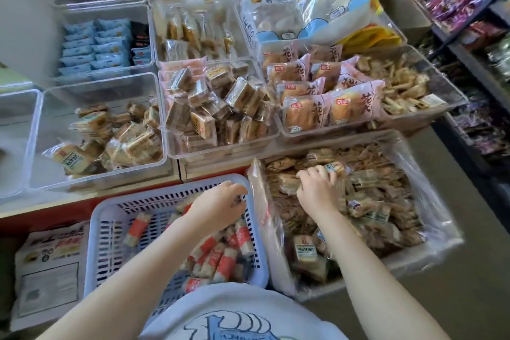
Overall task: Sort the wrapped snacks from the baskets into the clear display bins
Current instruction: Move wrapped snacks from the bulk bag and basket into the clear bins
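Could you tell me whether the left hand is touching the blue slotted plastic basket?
Cannot tell: the head view shows the left hand over the blue slotted plastic basket, fingertips hidden.

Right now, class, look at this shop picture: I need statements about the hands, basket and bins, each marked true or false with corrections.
1. The left hand reaches into the blue basket. True.
2. The right hand rests in a clear bin of pink bread packets. False: it is in the plastic-lined box of brown snacks.
3. The basket holds red-and-white wrapped snacks. True.
4. The blue packets lie in the basket. False: they sit in a clear bin at the back left.
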`<action>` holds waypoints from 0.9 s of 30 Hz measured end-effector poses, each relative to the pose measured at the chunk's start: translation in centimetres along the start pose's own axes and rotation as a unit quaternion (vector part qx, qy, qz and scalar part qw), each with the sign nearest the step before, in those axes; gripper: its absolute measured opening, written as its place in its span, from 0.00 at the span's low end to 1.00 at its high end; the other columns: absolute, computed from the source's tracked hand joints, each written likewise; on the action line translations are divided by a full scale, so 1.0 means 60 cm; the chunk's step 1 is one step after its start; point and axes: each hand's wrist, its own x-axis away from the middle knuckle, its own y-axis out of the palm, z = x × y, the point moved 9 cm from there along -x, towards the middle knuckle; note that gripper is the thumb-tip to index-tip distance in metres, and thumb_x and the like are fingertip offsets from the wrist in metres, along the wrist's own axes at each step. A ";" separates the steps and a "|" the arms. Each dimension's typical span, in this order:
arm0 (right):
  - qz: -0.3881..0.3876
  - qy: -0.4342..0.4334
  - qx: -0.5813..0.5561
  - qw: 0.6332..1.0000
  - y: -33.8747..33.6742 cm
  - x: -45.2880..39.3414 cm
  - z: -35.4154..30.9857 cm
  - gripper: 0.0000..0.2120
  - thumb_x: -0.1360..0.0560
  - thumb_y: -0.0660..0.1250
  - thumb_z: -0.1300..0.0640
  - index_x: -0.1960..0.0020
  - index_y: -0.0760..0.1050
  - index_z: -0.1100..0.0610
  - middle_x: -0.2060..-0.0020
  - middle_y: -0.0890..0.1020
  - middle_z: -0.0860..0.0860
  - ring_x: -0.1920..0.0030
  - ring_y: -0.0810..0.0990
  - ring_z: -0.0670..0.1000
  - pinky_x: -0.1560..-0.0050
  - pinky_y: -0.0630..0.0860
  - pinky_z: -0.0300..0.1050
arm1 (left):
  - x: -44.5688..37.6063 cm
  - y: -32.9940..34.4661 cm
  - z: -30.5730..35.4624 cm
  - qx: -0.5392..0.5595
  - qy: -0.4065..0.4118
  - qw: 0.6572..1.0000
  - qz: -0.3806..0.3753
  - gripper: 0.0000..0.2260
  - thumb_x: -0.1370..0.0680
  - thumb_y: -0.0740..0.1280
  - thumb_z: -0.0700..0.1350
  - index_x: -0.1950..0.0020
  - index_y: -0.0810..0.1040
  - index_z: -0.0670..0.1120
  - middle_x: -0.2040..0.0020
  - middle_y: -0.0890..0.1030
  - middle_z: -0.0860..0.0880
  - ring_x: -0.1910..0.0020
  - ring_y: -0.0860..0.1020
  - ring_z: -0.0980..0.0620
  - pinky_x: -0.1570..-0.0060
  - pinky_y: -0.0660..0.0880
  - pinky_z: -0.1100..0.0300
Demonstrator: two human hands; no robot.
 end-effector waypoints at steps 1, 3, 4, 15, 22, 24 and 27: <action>0.025 -0.009 -0.006 1.000 -0.011 0.001 -0.012 0.15 0.25 0.63 0.61 0.40 0.76 0.53 0.41 0.79 0.52 0.36 0.68 0.58 0.29 0.58 0.59 | -0.001 -0.004 -0.002 0.002 -0.003 1.000 0.007 0.18 0.18 0.60 0.49 0.28 0.70 0.55 0.34 0.72 0.52 0.42 0.77 0.50 0.52 0.76 0.57; -0.011 -0.028 0.008 1.000 -0.005 0.000 -0.032 0.19 0.24 0.64 0.58 0.33 0.71 0.52 0.36 0.75 0.53 0.33 0.67 0.58 0.26 0.55 0.62 | -0.002 -0.017 -0.004 0.006 -0.006 1.000 0.026 0.18 0.19 0.61 0.49 0.28 0.67 0.55 0.33 0.70 0.52 0.41 0.75 0.51 0.53 0.74 0.57; -0.057 -0.032 0.028 0.997 0.008 0.002 -0.037 0.25 0.23 0.66 0.55 0.28 0.66 0.51 0.33 0.72 0.53 0.29 0.65 0.58 0.25 0.53 0.62 | -0.002 -0.021 -0.005 0.010 -0.006 0.999 0.031 0.19 0.19 0.61 0.49 0.28 0.67 0.55 0.33 0.69 0.52 0.40 0.74 0.51 0.53 0.75 0.57; -0.045 -0.006 -0.019 0.999 -0.030 0.007 -0.064 0.27 0.27 0.71 0.47 0.32 0.65 0.52 0.38 0.74 0.48 0.35 0.70 0.53 0.28 0.60 0.55 | 0.017 -0.018 -0.056 0.034 0.008 0.996 0.078 0.21 0.19 0.62 0.50 0.26 0.66 0.52 0.31 0.68 0.50 0.38 0.73 0.50 0.51 0.74 0.60; -0.134 -0.101 -0.289 0.942 -0.122 0.007 -0.220 0.28 0.29 0.73 0.52 0.31 0.70 0.47 0.42 0.68 0.43 0.42 0.72 0.46 0.40 0.73 0.46 | 0.034 -0.075 -0.070 0.035 0.085 0.981 0.171 0.40 0.26 0.68 0.60 0.20 0.54 0.51 0.22 0.60 0.52 0.23 0.56 0.49 0.25 0.60 0.48; -0.173 -0.133 -0.333 0.917 -0.131 0.002 -0.277 0.29 0.29 0.73 0.52 0.30 0.70 0.45 0.41 0.70 0.41 0.42 0.73 0.42 0.37 0.74 0.46 | 0.042 -0.091 -0.093 0.056 0.072 0.980 0.177 0.40 0.26 0.70 0.60 0.20 0.55 0.52 0.24 0.65 0.52 0.25 0.62 0.50 0.28 0.62 0.53; -0.192 -0.139 -0.388 0.891 -0.131 -0.015 -0.347 0.30 0.27 0.73 0.47 0.28 0.66 0.41 0.38 0.72 0.39 0.38 0.73 0.40 0.36 0.74 0.46 | 0.062 -0.114 -0.163 0.110 0.020 0.975 0.193 0.35 0.24 0.70 0.57 0.22 0.58 0.54 0.31 0.72 0.51 0.35 0.72 0.51 0.44 0.70 0.61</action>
